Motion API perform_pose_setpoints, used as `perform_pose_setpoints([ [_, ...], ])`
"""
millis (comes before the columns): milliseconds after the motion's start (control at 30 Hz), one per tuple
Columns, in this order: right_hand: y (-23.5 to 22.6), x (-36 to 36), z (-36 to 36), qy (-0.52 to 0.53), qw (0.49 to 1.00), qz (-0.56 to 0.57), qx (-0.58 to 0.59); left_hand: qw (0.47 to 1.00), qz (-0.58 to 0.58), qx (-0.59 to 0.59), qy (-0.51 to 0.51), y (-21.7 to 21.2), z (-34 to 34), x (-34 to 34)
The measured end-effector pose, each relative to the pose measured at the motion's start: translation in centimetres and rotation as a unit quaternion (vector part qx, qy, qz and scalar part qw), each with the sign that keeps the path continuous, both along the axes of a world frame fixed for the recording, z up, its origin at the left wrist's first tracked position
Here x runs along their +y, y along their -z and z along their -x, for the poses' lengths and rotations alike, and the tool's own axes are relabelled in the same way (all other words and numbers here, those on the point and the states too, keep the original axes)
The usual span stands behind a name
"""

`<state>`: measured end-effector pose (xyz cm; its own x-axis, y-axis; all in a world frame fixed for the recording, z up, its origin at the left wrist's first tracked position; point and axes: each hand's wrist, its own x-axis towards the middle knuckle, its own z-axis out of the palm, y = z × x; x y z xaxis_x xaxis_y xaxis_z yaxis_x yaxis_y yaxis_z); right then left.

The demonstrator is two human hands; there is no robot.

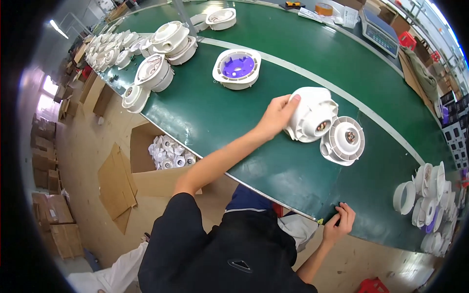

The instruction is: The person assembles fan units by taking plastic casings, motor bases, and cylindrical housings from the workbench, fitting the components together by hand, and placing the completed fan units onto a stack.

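Left hand (277, 117) clamped on a white, ribbed, coppery-centred housing (312, 111); right hand (342, 223), its hold unclear.

No legible txt or nos.

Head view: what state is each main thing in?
Left hand: gripping the white housing
White housing: held at its left side
Round white unit: resting on the green table, unheld
Purple-lined housing: open side up
Right hand: at the table edge, grip unclear
Cardboard box: open, holding white parts
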<state>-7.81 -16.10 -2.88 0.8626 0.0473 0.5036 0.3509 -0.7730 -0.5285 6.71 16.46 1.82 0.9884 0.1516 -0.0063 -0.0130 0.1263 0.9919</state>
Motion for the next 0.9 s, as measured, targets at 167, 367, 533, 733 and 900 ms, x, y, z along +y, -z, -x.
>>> perform_pose_setpoints([
  [167,0.2,-0.3,0.2,0.007,1.000,0.006,0.000,0.835,-0.540,0.091,0.059,-0.7,2.1,4.7],
  [367,-0.1,0.4,0.2,0.038,0.999,0.017,-0.015,0.729,-0.630,-0.042,-0.265,-5.7,1.4,16.0],
  [533,-0.2,0.7,-0.5,0.032,0.999,0.012,-0.018,0.487,-0.770,0.149,-0.385,-7.9,-3.0,38.3],
  [733,-0.7,1.3,-0.5,0.051,0.998,0.010,-0.033,0.631,-0.655,0.152,-0.385,-7.3,-5.0,38.3],
  [900,-0.4,0.5,-0.2,0.028,0.999,0.010,-0.024,0.818,-0.216,-0.113,-0.521,-11.2,-1.6,38.0],
])
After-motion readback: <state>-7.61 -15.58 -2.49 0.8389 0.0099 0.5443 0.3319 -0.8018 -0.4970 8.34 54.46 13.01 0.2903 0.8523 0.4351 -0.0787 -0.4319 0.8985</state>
